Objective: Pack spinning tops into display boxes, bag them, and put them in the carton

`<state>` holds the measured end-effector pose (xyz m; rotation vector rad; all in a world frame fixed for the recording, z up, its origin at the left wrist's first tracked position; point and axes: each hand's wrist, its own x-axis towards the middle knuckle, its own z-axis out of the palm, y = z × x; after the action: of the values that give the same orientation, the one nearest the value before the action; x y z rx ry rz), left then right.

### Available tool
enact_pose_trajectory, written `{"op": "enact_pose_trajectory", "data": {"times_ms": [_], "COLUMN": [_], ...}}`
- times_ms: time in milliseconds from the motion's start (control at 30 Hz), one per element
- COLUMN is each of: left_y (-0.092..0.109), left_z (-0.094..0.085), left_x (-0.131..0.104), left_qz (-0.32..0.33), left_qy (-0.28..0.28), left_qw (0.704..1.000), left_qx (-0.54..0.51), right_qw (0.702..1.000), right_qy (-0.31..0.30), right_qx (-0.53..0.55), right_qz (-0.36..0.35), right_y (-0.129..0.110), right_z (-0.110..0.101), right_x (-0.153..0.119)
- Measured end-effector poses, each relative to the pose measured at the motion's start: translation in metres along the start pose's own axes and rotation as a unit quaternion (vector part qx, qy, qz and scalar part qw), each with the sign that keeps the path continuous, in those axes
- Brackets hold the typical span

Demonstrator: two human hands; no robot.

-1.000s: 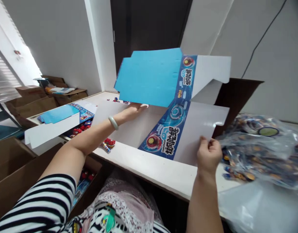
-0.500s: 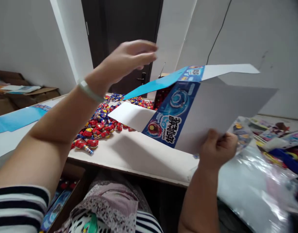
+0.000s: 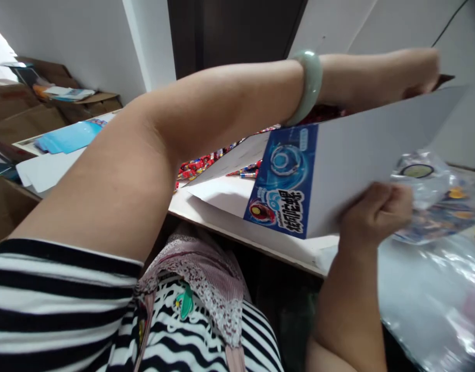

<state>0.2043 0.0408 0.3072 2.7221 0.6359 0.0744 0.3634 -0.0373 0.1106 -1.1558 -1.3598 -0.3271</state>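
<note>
A large sheet of printed card (image 3: 349, 160), white with a blue panel of pictures and lettering, is tilted above the white table (image 3: 237, 231). Closed round its lower right edge is my right hand (image 3: 380, 209). My left hand (image 3: 419, 72), blurred, reaches far across to the card's upper right edge; its fingers are bent there and partly hidden, so what they hold is unclear. A pale bangle (image 3: 311, 85) circles my left wrist. Small red and blue wrapped pieces (image 3: 199, 166) lie on the table behind the card.
Clear plastic bags (image 3: 431, 279) lie at the right. More blue and white card (image 3: 73, 137) rests at the left end of the table. Cardboard boxes (image 3: 20, 119) are stacked beyond it, and a dark door (image 3: 233, 31) stands at the back.
My left hand has swept right, from open in the air to the card's far upper edge. The card's blue upper flap no longer shows. The view has tilted down.
</note>
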Motion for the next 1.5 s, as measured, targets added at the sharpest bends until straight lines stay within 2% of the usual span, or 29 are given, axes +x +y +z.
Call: {"op": "enact_pose_trajectory", "data": {"times_ms": [33, 100, 133, 200, 300, 400, 467, 567, 667, 767, 833, 900, 933, 967, 1000, 1033, 1067, 1100, 1133, 1167, 1233, 1333, 1367, 1433, 1500], "left_y": [0.003, 0.007, 0.008, 0.006, -0.005, -0.027, -0.049, -0.082, -0.099, -0.100, -0.102, -0.111, -0.118, -0.125, -0.133, -0.140, -0.146, -0.151, -0.155, -0.158, -0.159, -0.158, -0.158, -0.158, -0.160], "left_z": [-0.002, -0.003, -0.001, 0.010, 0.043, 0.086, 0.112, 0.135, 0.147, 0.166, 0.180, 0.191, 0.194, 0.195, 0.195, 0.195, 0.194, 0.194, 0.195, 0.196, 0.199, 0.203, 0.204, 0.207, 0.210], "left_x": [0.000, -0.003, -0.006, -0.016, -0.030, -0.038, -0.042, -0.048, -0.054, -0.061, -0.069, -0.078, -0.082, -0.087, -0.091, -0.094, -0.097, -0.099, -0.100, -0.099, -0.095, -0.087, -0.085, -0.083, -0.083], "left_qz": [0.011, 0.006, -0.010, -0.051, -0.091, -0.110, -0.115, -0.098, -0.101, -0.162, -0.202, -0.213, -0.202, -0.183, -0.161, -0.144, -0.136, -0.139, -0.152, -0.168, -0.188, -0.191, -0.186, -0.169, -0.152], "left_qy": [0.075, 0.227, 0.265, 0.296, 0.279, 0.200, 0.171, 0.185, 0.190, 0.120, 0.069, 0.059, 0.065, 0.074, 0.084, 0.094, 0.105, 0.117, 0.131, 0.144, 0.153, 0.137, 0.130, 0.110, 0.090], "left_qw": [0.996, 0.960, 0.944, 0.931, 0.928, 0.943, 0.959, 0.972, 0.974, 0.972, 0.964, 0.963, 0.967, 0.973, 0.978, 0.981, 0.983, 0.982, 0.979, 0.974, 0.969, 0.970, 0.972, 0.975, 0.977], "left_qx": [0.057, 0.165, 0.194, 0.206, 0.229, 0.241, 0.196, 0.103, 0.065, 0.122, 0.157, 0.154, 0.140, 0.122, 0.103, 0.084, 0.068, 0.054, 0.046, 0.042, 0.044, 0.057, 0.068, 0.094, 0.120], "right_qw": [1.000, 0.994, 0.990, 0.981, 0.957, 0.916, 0.898, 0.878, 0.836, 0.810, 0.798, 0.809, 0.835, 0.876, 0.926, 0.969, 0.994, 0.999, 0.995, 0.992, 0.989, 0.966, 0.942, 0.860, 0.786], "right_qy": [-0.023, -0.091, -0.127, -0.188, -0.288, -0.399, -0.436, -0.474, -0.544, -0.584, -0.603, -0.581, -0.538, -0.463, -0.353, -0.220, -0.086, 0.023, 0.078, 0.082, -0.014, -0.231, -0.321, -0.504, -0.612], "right_qx": [0.022, 0.054, 0.060, 0.052, 0.028, 0.040, 0.052, 0.055, 0.064, 0.042, -0.015, -0.064, -0.069, -0.061, -0.044, -0.022, 0.000, 0.020, 0.042, 0.063, 0.098, 0.107, 0.099, 0.048, -0.029], "right_qz": [0.000, 0.001, 0.006, 0.017, 0.029, 0.030, 0.035, 0.043, 0.036, 0.028, 0.006, -0.057, -0.094, -0.122, -0.130, -0.112, -0.071, -0.017, 0.035, 0.077, 0.112, 0.048, 0.011, -0.057, -0.087], "right_y": [0.002, 0.008, 0.012, 0.021, 0.036, 0.052, 0.061, 0.070, 0.064, 0.043, 0.026, 0.013, 0.011, 0.012, 0.017, 0.027, 0.039, 0.053, 0.068, 0.081, 0.100, 0.101, 0.095, 0.078, 0.064], "right_z": [0.003, 0.008, 0.010, 0.014, 0.024, 0.037, 0.047, 0.064, 0.083, 0.095, 0.092, 0.077, 0.065, 0.051, 0.037, 0.024, 0.013, 0.005, 0.001, 0.002, 0.013, 0.044, 0.056, 0.075, 0.087], "right_x": [0.004, 0.010, 0.011, 0.008, -0.003, -0.020, -0.031, -0.043, -0.048, -0.048, -0.048, -0.048, -0.048, -0.050, -0.051, -0.053, -0.054, -0.056, -0.056, -0.056, -0.054, -0.052, -0.053, -0.056, -0.062]}}
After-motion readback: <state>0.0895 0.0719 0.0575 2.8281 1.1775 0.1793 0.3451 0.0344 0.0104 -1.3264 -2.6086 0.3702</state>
